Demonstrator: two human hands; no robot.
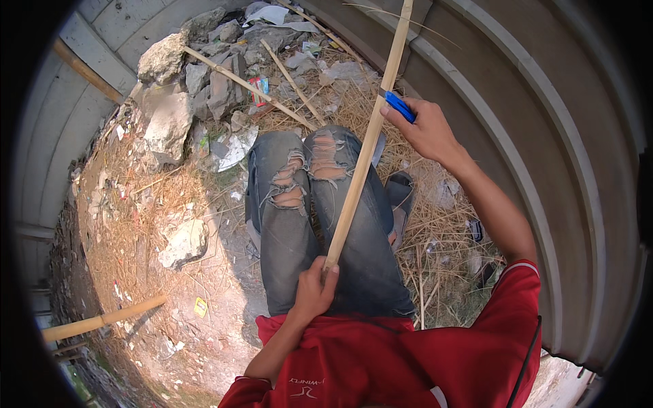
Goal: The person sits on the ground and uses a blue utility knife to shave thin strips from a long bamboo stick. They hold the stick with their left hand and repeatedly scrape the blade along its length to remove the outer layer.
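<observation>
Bamboo stick (pixel 360 160), long and pale, runs slantwise from the lap of the seated person up past the top edge of the view, crossing the knees of torn grey jeans (pixel 306 197). Left hand (pixel 314 289) grips its lower end, fingers wrapped tight around it just above the lap. Right hand (pixel 425 129) is raised beside the stick's upper part, fingers closed on a blue-handled knife (pixel 399 106) whose end touches the stick. Around the legs lies dry straw (pixel 136 217) on dirt, with broken stones (pixel 166 126), scraps of litter and another bamboo length (pixel 102 319) at lower left. A ribbed concrete wall (pixel 544 136) curves along the right.
</observation>
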